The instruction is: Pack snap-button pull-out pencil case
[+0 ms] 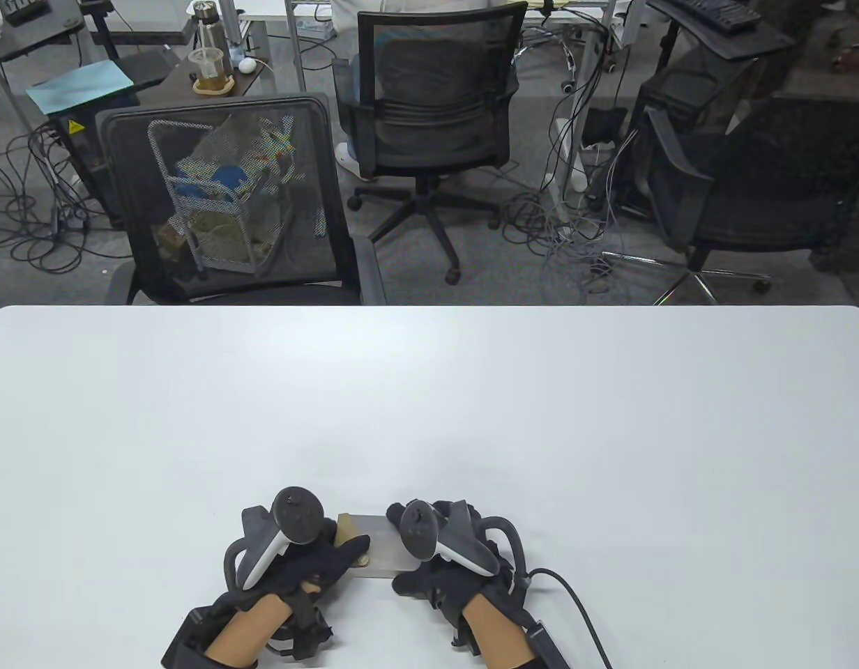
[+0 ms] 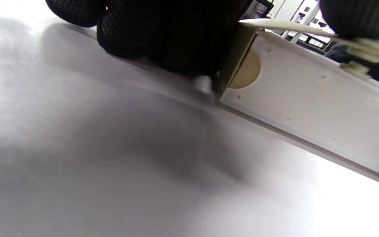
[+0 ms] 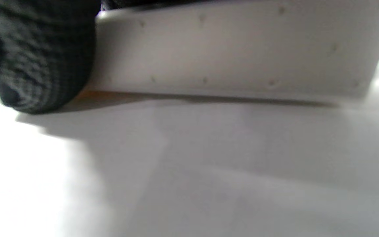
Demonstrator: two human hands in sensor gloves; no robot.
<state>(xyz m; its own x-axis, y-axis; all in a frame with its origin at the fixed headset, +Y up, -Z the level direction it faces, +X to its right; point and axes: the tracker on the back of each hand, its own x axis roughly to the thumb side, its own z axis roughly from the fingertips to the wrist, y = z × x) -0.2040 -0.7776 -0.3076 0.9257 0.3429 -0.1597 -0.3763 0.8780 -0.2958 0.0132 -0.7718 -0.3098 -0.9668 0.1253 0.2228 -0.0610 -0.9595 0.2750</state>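
Observation:
A pale grey pencil case (image 1: pixel 378 547) lies flat on the white table (image 1: pixel 429 404) near its front edge, between my two hands. Its tan inner drawer end (image 1: pixel 347 527) shows at the case's left end. My left hand (image 1: pixel 325 557) holds that left end, fingers across the tan part and a small tan snap tab (image 1: pixel 362 558). In the left wrist view the case side (image 2: pixel 308 108) shows a tan round cut-out (image 2: pixel 247 70), with my fingers (image 2: pixel 163 36) at the end. My right hand (image 1: pixel 429 557) grips the right end; a fingertip (image 3: pixel 38 56) touches the case side (image 3: pixel 235 52).
Black mesh office chairs (image 1: pixel 429 104) stand beyond the table's far edge, with cables on the floor. A black cable (image 1: pixel 576 606) trails from my right wrist over the table toward the front edge.

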